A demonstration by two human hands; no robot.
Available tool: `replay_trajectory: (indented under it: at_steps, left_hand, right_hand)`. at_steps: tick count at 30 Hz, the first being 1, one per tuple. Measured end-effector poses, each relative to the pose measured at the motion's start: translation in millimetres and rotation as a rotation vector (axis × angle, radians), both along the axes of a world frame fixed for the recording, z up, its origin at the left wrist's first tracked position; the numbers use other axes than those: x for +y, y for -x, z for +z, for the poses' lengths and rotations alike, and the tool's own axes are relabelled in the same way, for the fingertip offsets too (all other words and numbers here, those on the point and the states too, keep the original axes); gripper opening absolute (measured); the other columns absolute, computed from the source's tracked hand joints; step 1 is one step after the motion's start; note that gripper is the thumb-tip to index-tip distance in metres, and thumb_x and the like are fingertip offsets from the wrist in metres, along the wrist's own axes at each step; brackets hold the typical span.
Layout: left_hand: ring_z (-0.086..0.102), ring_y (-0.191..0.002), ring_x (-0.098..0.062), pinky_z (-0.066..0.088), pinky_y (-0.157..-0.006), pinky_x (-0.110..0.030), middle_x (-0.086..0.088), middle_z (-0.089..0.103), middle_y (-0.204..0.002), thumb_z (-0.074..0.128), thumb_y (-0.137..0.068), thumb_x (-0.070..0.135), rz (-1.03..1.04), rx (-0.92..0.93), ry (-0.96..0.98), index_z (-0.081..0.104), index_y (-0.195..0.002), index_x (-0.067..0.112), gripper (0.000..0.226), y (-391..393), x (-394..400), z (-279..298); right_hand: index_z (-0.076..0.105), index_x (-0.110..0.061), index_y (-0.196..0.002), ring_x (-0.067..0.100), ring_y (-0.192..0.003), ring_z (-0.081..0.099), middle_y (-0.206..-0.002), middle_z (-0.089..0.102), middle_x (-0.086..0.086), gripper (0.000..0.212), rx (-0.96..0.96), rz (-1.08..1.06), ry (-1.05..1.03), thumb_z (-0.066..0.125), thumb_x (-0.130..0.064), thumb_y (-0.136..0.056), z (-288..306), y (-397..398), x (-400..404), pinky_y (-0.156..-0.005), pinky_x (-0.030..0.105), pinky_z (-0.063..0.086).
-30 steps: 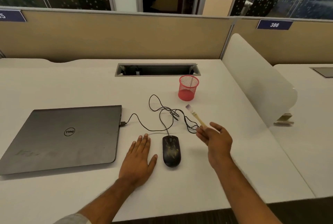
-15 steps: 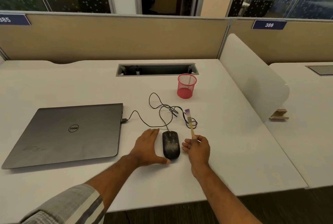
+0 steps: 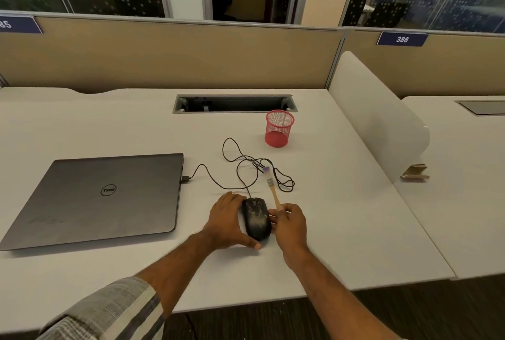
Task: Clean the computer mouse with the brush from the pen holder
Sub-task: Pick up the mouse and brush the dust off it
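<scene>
Left hand [image 3: 228,223] cupped the dusty mouse [image 3: 257,218] at center frame, thumb curled under it. Right hand [image 3: 289,223] pinched the brush [image 3: 272,189], bristles pointing up-frame.

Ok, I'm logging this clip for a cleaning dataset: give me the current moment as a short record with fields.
left hand: cups the mouse from its left side
right hand: holds the brush by its handle, bristles pointing away, off the mouse
mouse: on the desk, dusty, cable plugged into the closed laptop
pen holder: red mesh, upright, behind the cable
</scene>
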State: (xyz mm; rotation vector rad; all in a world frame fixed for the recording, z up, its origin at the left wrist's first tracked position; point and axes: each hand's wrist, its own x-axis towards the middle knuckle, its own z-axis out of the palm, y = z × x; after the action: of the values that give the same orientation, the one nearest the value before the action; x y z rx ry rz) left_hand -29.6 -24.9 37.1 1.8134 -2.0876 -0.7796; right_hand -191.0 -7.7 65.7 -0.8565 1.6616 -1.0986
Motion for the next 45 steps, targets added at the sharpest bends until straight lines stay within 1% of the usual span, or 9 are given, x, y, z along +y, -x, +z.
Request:
replay_trajectory:
  at_steps: [3,7,11,15,23,32,36,41,45]
  left_hand:
    - [0.037,-0.135,-0.02,0.03,-0.114,-0.033,-0.001,0.041,-0.148,0.093,-0.048,0.061,0.024,0.07,-0.016,0.037,-0.145,0.022,0.119,-1.3,8.0,1.6]
    - [0.038,-0.138,-0.022,0.038,-0.115,-0.034,-0.001,0.039,-0.152,0.099,-0.053,0.034,0.043,0.304,-0.118,0.029,-0.149,0.022,0.119,-4.7,22.3,5.5]
    - [0.051,-0.125,-0.019,0.052,-0.09,-0.018,0.0,0.036,-0.154,0.099,-0.056,0.017,0.046,0.444,-0.156,0.022,-0.151,0.026,0.123,-7.6,40.2,9.7]
    - [0.057,-0.109,-0.012,0.055,-0.073,-0.009,0.006,0.031,-0.152,0.098,-0.057,0.013,0.055,0.533,-0.156,0.016,-0.155,0.029,0.129,-11.9,64.9,17.6]
    - [0.057,-0.114,-0.008,0.055,-0.08,-0.013,0.013,0.038,-0.144,0.1,-0.054,0.024,0.053,0.704,-0.171,0.025,-0.148,0.039,0.122,-19.9,120.0,32.0]
    - [0.061,-0.123,-0.009,0.059,-0.089,-0.032,0.012,0.041,-0.147,0.093,-0.056,0.006,0.033,0.94,-0.247,0.027,-0.143,0.052,0.118,-28.4,173.0,37.8]
    - [0.06,-0.126,-0.017,0.059,-0.091,-0.042,0.011,0.041,-0.148,0.092,-0.053,0.0,0.087,1.039,-0.277,0.034,-0.139,0.057,0.119,-37.0,191.8,35.1]
    - [0.059,-0.128,-0.018,0.059,-0.091,-0.043,0.009,0.038,-0.151,0.09,-0.054,-0.006,0.126,1.09,-0.297,0.03,-0.145,0.051,0.123,-47.0,211.1,31.7]
    - [0.058,-0.129,-0.015,0.058,-0.091,-0.041,0.011,0.036,-0.152,0.088,-0.057,-0.009,0.107,1.108,-0.315,0.028,-0.146,0.054,0.124,-51.4,224.6,31.6]
  right_hand:
    - [0.054,-0.017,-0.099,0.023,-0.096,0.068,-0.107,0.068,0.008,0.013,-0.009,0.024,0.014,0.043,-0.011,-0.104,2.3,0.0,8.3,-0.084,0.032,0.058]
    - [0.055,-0.015,-0.101,0.019,-0.094,0.07,-0.103,0.07,0.004,0.011,-0.026,0.05,0.046,0.044,-0.013,-0.104,11.9,1.5,21.8,-0.08,0.028,0.058]
    - [0.056,-0.016,-0.1,0.014,-0.092,0.071,-0.103,0.071,0.002,0.011,-0.039,0.086,0.081,0.046,-0.014,-0.103,26.0,0.4,40.8,-0.073,0.02,0.057]
    - [0.056,-0.016,-0.101,0.015,-0.094,0.071,-0.105,0.071,0.003,0.009,-0.048,0.123,0.088,0.047,-0.017,-0.103,37.9,-1.6,61.3,-0.071,0.018,0.057]
    - [0.056,-0.017,-0.101,0.011,-0.09,0.072,-0.103,0.073,0.001,0.012,-0.082,0.169,0.054,0.045,-0.021,-0.104,56.8,-4.1,108.0,-0.061,0.013,0.055]
    - [0.058,-0.018,-0.103,0.004,-0.085,0.073,-0.096,0.075,-0.002,0.012,-0.135,0.253,0.045,0.048,-0.023,-0.102,58.4,-5.0,151.2,-0.062,0.014,0.056]
    - [0.063,-0.015,-0.102,0.012,-0.083,0.075,-0.089,0.077,0.002,0.012,-0.099,0.231,0.096,0.051,-0.017,-0.1,65.8,2.1,153.9,-0.076,0.026,0.06]
    - [0.068,-0.012,-0.099,0.023,-0.072,0.074,-0.082,0.076,0.008,0.011,-0.126,0.103,0.192,0.058,-0.011,-0.096,79.8,19.0,159.4,-0.061,0.027,0.061]
    - [0.073,-0.013,-0.094,0.026,-0.069,0.071,-0.081,0.074,0.013,0.01,-0.221,0.047,0.214,0.065,-0.014,-0.088,84.8,26.4,170.6,-0.059,0.03,0.06]
